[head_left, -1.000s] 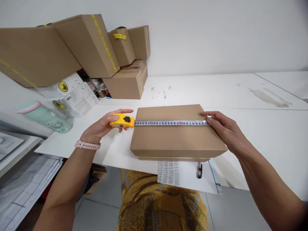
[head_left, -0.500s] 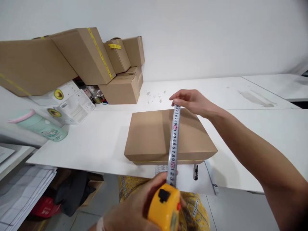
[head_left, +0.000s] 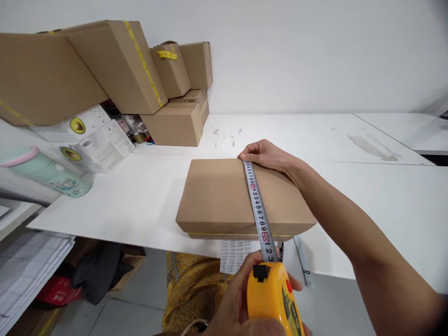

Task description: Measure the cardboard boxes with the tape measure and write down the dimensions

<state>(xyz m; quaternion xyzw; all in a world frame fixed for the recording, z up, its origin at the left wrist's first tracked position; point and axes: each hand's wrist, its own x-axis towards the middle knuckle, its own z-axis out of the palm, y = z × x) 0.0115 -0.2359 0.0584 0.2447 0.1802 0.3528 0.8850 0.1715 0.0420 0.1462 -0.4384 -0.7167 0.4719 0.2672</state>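
Observation:
My left hand (head_left: 241,298) is wrapped round a yellow tape measure (head_left: 271,294) in front of the table's near edge. From its case the metal blade (head_left: 258,210) stretches across the top of a cardboard box (head_left: 217,191). At the box's far edge my right hand (head_left: 264,154) pinches the free end of the blade between thumb and fingers, hiding the tip. Numbers up to about 23 show on the blade. Under the box's near side stick out a printed sheet (head_left: 233,256) and a dark pen-like object, partly hidden by the blade.
Several cardboard boxes (head_left: 171,123) are stacked against the wall at the left. Beside them stand white cartons with avocado pictures (head_left: 101,147) and a mint-green tumbler (head_left: 66,179). Papers (head_left: 31,270) lie on a shelf at lower left. A grey strip (head_left: 304,261) overhangs the table edge.
My right hand has moved left and down onto the box's far edge with the blade's end. My left hand has shifted right with the tape measure, so the blade now slants the other way.

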